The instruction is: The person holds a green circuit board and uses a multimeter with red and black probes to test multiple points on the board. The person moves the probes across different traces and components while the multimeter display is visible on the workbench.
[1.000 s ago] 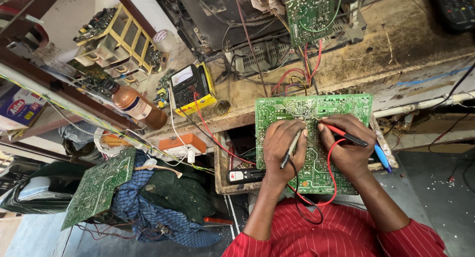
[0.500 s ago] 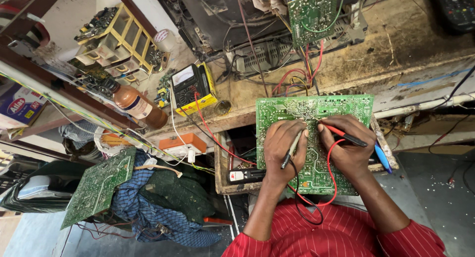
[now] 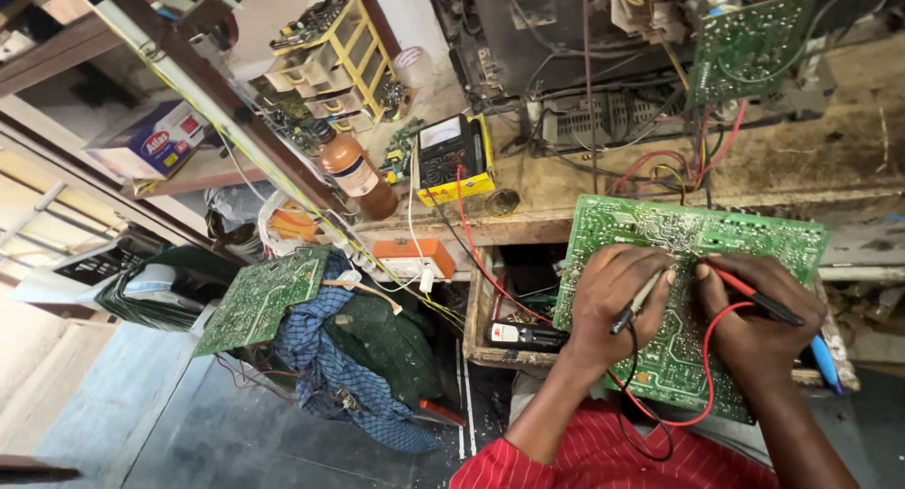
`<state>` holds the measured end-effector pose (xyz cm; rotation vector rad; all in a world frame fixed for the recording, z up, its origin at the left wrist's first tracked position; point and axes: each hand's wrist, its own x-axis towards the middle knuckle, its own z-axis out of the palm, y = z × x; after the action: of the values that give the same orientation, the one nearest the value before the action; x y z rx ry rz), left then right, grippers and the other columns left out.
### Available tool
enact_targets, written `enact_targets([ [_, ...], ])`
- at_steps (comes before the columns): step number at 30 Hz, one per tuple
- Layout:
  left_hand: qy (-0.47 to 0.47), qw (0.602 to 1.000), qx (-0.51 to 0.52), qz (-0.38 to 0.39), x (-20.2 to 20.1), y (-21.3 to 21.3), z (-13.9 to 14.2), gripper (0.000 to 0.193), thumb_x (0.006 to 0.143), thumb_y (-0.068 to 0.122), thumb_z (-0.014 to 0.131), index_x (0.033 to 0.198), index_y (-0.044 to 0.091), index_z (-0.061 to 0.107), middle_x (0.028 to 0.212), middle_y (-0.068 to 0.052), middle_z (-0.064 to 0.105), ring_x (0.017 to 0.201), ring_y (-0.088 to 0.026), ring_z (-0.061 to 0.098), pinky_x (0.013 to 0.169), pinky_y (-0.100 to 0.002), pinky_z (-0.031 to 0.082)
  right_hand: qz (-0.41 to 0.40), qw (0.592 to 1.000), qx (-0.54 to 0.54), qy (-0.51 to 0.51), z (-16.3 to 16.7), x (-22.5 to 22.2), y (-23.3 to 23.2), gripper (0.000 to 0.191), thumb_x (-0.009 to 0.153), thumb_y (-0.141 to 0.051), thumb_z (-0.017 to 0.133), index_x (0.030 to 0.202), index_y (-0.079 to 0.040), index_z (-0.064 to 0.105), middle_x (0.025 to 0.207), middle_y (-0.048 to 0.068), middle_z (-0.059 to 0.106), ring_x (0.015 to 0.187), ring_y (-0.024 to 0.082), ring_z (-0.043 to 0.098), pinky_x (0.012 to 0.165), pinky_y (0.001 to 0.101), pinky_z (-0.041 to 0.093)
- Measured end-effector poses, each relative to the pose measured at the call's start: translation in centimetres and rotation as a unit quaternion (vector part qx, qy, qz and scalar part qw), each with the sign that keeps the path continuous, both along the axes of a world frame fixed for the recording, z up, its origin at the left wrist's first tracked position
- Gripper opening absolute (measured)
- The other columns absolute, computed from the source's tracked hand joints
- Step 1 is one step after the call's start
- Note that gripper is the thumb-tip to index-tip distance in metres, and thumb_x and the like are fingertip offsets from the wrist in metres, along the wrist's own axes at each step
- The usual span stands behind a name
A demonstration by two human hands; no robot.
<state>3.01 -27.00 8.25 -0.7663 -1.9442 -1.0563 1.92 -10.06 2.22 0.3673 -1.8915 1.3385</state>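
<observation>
A green circuit board (image 3: 660, 235) lies solder side up across an open wooden drawer (image 3: 476, 329). My left hand (image 3: 613, 296) rests on the board and grips a black probe (image 3: 638, 301) with its tip on the solder side. My right hand (image 3: 759, 319) holds a red probe (image 3: 754, 296) whose tip touches the board close beside the black one. Red and black leads loop down over my red shirt. A red lead (image 3: 476, 253) runs up to a yellow and black analog multimeter (image 3: 452, 154) on the bench.
A brown bottle (image 3: 358, 173), an orange and white box (image 3: 410, 258), a yellow parts rack (image 3: 330, 51) and an opened television chassis with a second green board (image 3: 745, 41) crowd the bench. Another green board (image 3: 264, 296) rests on a blue checked cloth (image 3: 339, 357) at lower left.
Both hands have held their place on the board, the probe tips barely shifting. The view has tilted slightly.
</observation>
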Motion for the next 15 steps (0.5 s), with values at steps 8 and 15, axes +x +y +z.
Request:
enact_targets([
  [8, 0.004, 1.0, -0.004, 0.001, 0.0, 0.1, 0.1, 0.023, 0.094, 0.001, 0.073, 0.116, 0.004, 0.068, 0.116, -0.01, 0.072, 0.104, -0.027, 0.069, 0.096, -0.036, 0.054, 0.003, 1.0, 0.001, 0.008, -0.7, -0.3, 0.5, 0.009, 0.107, -0.003, 0.08, 0.112, 0.002, 0.075, 0.107, 0.012, 0.075, 0.096, 0.018, 0.073, 0.091, 0.0266, 0.056],
  [15, 0.009, 1.0, 0.006, -0.004, 0.0, 0.3, 0.2, 0.018, 0.095, 0.001, 0.073, 0.113, 0.003, 0.068, 0.113, -0.011, 0.072, 0.103, -0.028, 0.07, 0.095, -0.037, 0.054, -0.012, 1.0, 0.019, 0.01, 0.4, 0.0, 0.3, 0.008, 0.102, -0.002, 0.08, 0.108, 0.002, 0.075, 0.105, 0.012, 0.075, 0.094, 0.019, 0.073, 0.089, 0.0276, 0.056],
])
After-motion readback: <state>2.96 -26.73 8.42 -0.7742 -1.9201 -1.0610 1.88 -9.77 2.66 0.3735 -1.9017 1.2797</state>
